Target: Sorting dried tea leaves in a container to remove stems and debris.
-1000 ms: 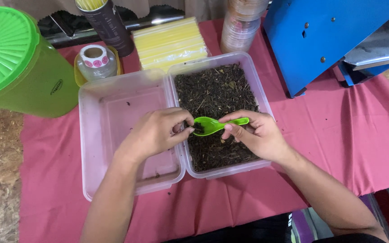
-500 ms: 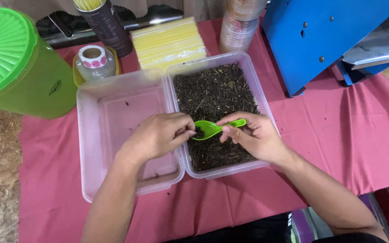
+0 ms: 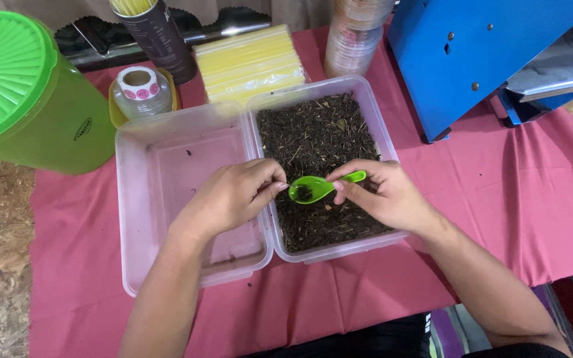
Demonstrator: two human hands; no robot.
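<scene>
Your two hands meet at a green spoon over a tub of dark dried leaves.

Your right hand [image 3: 386, 195] pinches the spoon [image 3: 316, 187] by its handle, its bowl at 9 o'clock carrying a few leaves. Your left hand [image 3: 233, 195] has its fingertips bunched at the bowl's edge; whether they hold anything, I cannot tell. Tilt the spoon and the leaves could spill into the near-empty tub [image 3: 167, 166] at 9 o'clock, or onto the cloth [image 3: 512, 199].

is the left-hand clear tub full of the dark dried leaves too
No, the left clear tub holds only a few stray specks, while the dark dried leaves fill the right clear tub.
</scene>
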